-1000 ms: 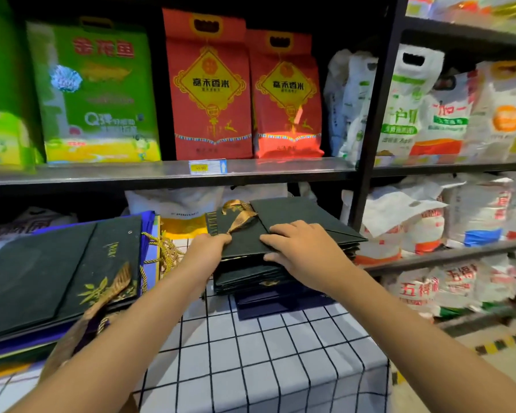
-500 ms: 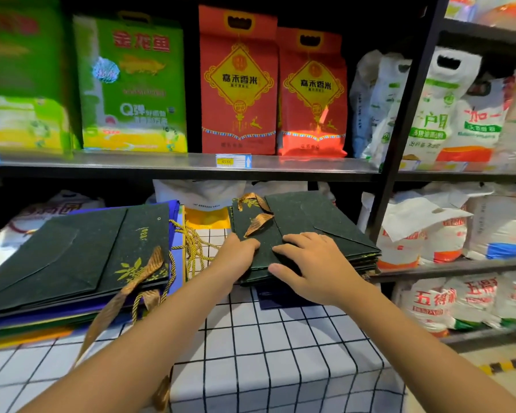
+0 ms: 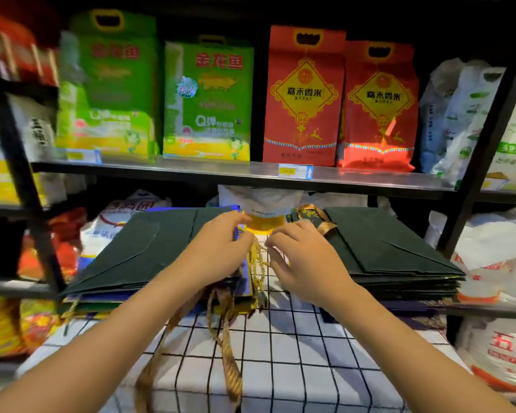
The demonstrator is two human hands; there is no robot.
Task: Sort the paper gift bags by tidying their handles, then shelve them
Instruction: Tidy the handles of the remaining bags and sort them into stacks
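Gift bags (image 3: pixel 149 251) lie stacked; both hands (image 3: pixel 221 245) finger gold cord handles (image 3: pixel 258 260).

- I'm looking at a shop: black metal shelving (image 3: pixel 251 174) stocked with green rice bags (image 3: pixel 207 99) and red rice bags (image 3: pixel 304 96).
- A price tag (image 3: pixel 295 171) sits on the shelf edge; white sacks (image 3: pixel 498 347) fill the right racks.

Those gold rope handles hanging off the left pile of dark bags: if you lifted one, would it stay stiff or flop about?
Probably floppy: the gold rope handles droop over the pile's edge onto the checked cloth. Likely light, since they look like thin twisted cords. They could tangle; several strands cross where they hang.
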